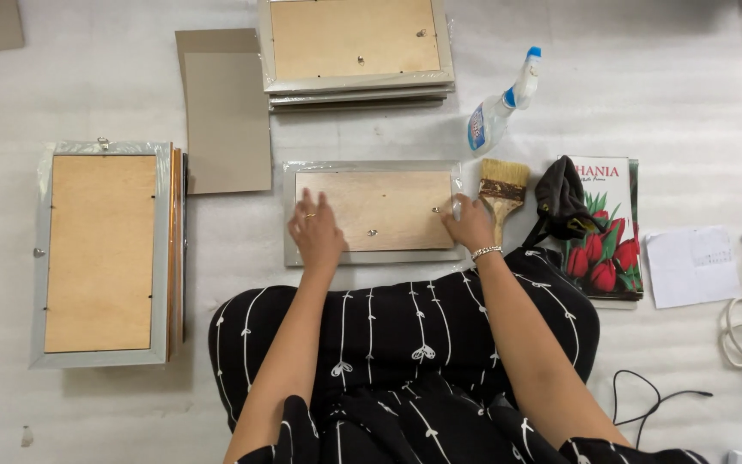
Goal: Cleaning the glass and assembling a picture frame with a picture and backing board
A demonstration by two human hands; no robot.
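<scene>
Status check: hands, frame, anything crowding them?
Left hand and right hand flat on face-down picture frame. Paintbrush beside right hand; nothing blocking.

I am looking down at what is serving as a small picture-framing workspace set up on the floor, its white padded sheet (646, 86) covering the ground. Stacks of face-down frames (100, 253) are lying to the side and ahead (354, 47), with grey backing boards (227, 112), a spray bottle (500, 103), a paintbrush (502, 185) and a flower print (607, 232) sitting around the seated worker.
</scene>
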